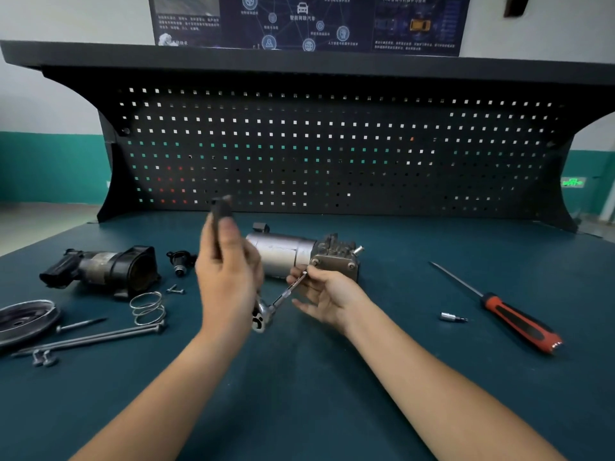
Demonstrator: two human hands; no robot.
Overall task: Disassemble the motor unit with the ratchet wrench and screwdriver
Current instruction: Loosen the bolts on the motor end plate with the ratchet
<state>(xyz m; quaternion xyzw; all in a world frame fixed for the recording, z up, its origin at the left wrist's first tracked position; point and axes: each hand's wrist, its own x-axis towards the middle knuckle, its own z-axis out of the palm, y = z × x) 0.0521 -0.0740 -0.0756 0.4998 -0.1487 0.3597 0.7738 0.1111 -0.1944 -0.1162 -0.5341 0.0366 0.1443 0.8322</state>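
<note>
Your left grip (229,271) is closed round the black handle of the chrome ratchet wrench (261,314). The handle points up and is blurred, and the ratchet head hangs low between your wrists. Your right grip (327,294) pinches the far end of the slim steel extension bar (289,292) between thumb and fingertips, the other fingers loose. The bar's tip is just beside the bolted end of the motor; whether it is seated on a fastener cannot be told.

The silver cylindrical motor unit (283,256) lies on its side on the dark teal worktop (332,394), directly beyond both grips. Its grey cast end plate (336,257) faces your right, with bolt heads showing. The casing is dull and scuffed.

Judgement: all metal, rigid, probably heavy. The smooth round can will roll and slip under torque, so take hold at the cast end, where the edges give purchase.

The red-and-black-handled screwdriver (519,321) lies well apart to your right, with a small chrome socket bit (452,317) near it. A black motor housing (106,269) and a wire coil spring (148,307) lie to your left.
</note>
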